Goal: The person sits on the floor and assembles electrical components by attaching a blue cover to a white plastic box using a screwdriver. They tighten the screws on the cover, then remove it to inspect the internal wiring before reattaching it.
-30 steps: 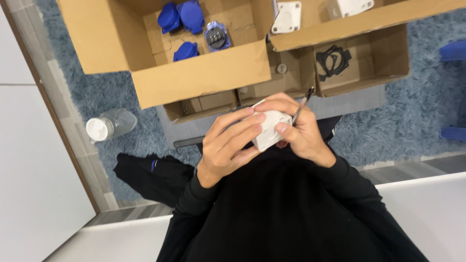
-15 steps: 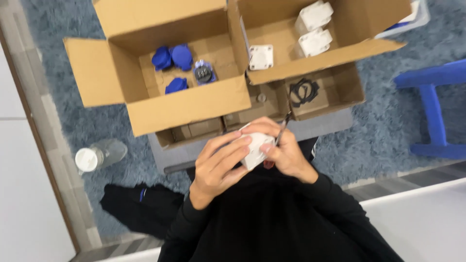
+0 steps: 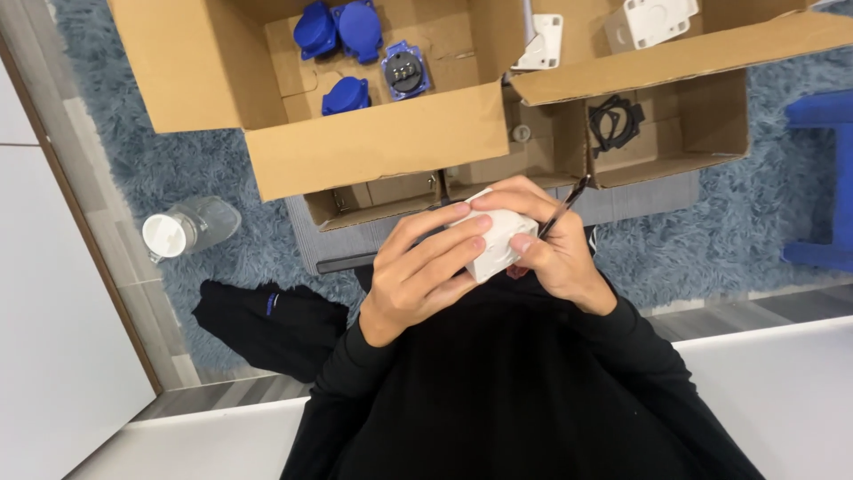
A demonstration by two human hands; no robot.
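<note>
Both hands hold a small white plastic box [image 3: 498, 242] close to my chest. My left hand [image 3: 422, 267] wraps over its near side with fingers spread across the top. My right hand [image 3: 551, 244] grips its far side and also pinches a thin dark tool [image 3: 564, 206] that points up and to the right. Much of the white box is hidden under my fingers. Black sleeves cover both arms.
An open cardboard box [image 3: 373, 142] ahead holds several blue socket covers [image 3: 338, 27]. A second box [image 3: 684, 58] to the right holds white housings [image 3: 653, 18]; a smaller compartment holds a black gasket [image 3: 613, 116]. A plastic bottle [image 3: 187, 229] and a black cloth [image 3: 267, 320] lie on the blue rug at left.
The camera view has shifted, so the cardboard boxes sit higher and closer in frame. My hands stay wrapped around the white box in much the same grip.
</note>
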